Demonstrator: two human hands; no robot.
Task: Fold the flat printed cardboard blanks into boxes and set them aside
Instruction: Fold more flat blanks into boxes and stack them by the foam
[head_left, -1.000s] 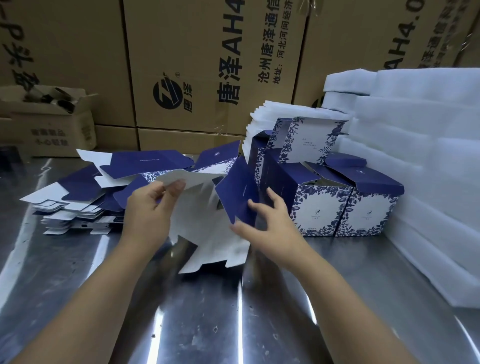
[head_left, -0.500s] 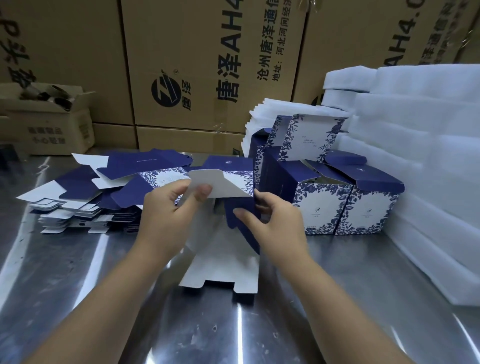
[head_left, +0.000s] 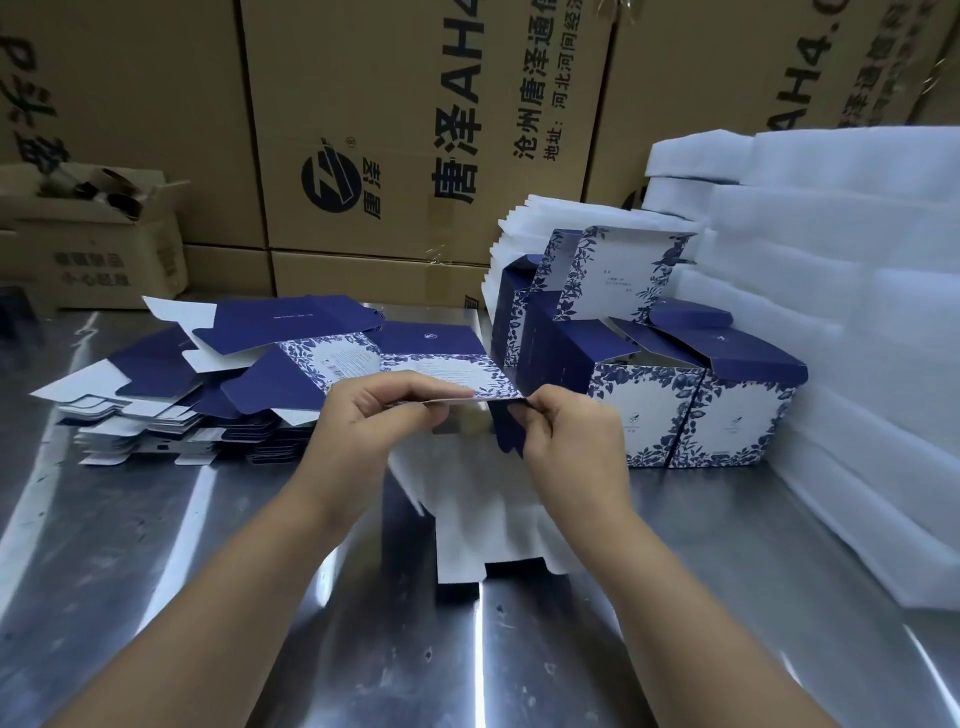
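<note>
The blank (head_left: 493, 514) is held just left of the finished boxes (head_left: 727, 415), its top fold pinched at both ends by the curled fingers of the left hand (head_left: 371, 421) and the right hand (head_left: 569, 441). It is judged light, thin and springy, easily creased, and best gripped along scored edges. Behind the finished boxes, "唐泽" and "AH4" are read on brown cartons (head_left: 415, 130).
</note>
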